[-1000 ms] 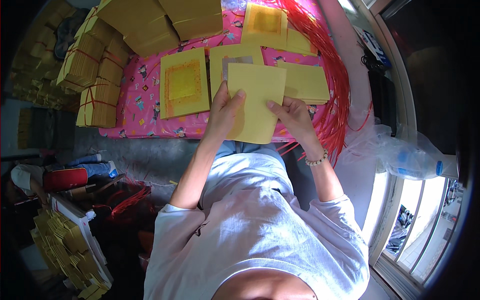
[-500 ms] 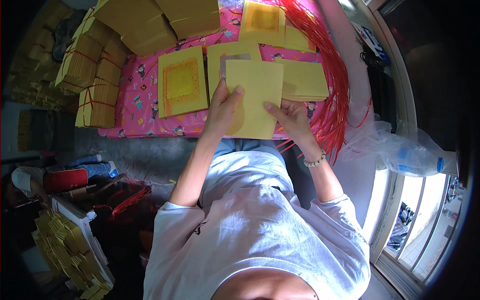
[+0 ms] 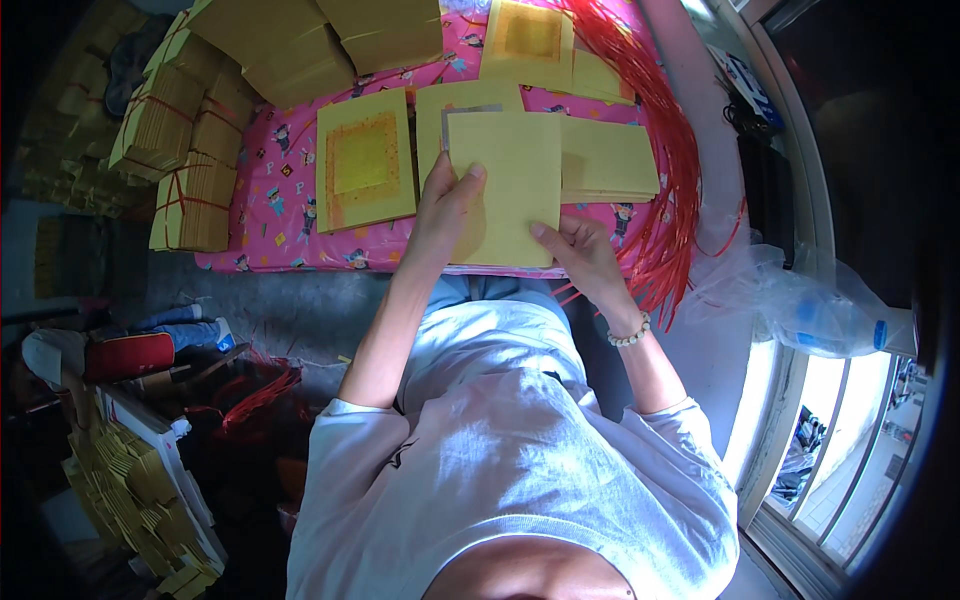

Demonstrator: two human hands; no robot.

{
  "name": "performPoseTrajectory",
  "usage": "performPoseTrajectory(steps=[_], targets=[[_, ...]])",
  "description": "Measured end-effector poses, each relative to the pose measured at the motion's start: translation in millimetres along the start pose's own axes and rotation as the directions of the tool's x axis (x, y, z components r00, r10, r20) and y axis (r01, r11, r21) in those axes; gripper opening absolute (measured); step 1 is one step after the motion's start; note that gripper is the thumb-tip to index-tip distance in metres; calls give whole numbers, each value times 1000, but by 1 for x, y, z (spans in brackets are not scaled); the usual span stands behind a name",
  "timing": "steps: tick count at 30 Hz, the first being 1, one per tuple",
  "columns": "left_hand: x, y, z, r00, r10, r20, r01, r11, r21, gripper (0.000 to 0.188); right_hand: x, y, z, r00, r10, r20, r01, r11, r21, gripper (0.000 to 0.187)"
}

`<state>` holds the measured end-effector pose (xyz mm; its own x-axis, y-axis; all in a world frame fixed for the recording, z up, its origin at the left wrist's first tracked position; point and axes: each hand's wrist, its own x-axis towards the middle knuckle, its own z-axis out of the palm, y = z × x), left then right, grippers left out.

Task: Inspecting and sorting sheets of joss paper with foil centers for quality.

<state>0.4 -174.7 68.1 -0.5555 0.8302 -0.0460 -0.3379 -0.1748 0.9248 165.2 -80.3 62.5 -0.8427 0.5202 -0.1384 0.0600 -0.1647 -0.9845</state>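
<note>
A plain yellow paper sheet (image 3: 515, 180) is held up over the table's near edge, between both hands. My left hand (image 3: 447, 205) pinches its left side with the thumb on top. The lower right edge of the sheet is pinched by my right hand (image 3: 583, 255), which has a beaded bracelet at the wrist. Behind the sheet lies yellow paper with a grey frame shape (image 3: 472, 110), partly covered. To the left is a paper stack (image 3: 364, 160) bearing an orange-bordered yellow square. A plain yellow stack (image 3: 610, 160) lies at the right.
Red strands (image 3: 672, 190) hang along the right side of the pink patterned table cover (image 3: 275, 225). Tied yellow paper bundles (image 3: 195, 205) are piled at the left. Another printed stack (image 3: 528, 40) lies farther back. A person (image 3: 110, 355) is at lower left, beside more folded yellow paper (image 3: 125, 485).
The held sheet has shifted slightly left and farther from me, and its bottom edge is higher. My right hand has moved down a little along its edge.
</note>
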Motion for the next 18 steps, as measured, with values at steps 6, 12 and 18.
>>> performPoseTrajectory(steps=[6, 12, 18], targets=[[2, 1, 2, 998, 48, -39, -47, 999, 26, 33, 1, 4, 2, 999, 43, -14, -42, 996, 77, 27], [4, -6, 3, 985, 147, -95, -139, 987, 86, 32, -1, 9, 2, 998, 55, -34, -50, 993, 111, 26], [4, 0, 5, 966, 224, -126, -206, 969, 139, 25, -3, 16, -3, 997, 79, -22, -77, 993, 92, 28]])
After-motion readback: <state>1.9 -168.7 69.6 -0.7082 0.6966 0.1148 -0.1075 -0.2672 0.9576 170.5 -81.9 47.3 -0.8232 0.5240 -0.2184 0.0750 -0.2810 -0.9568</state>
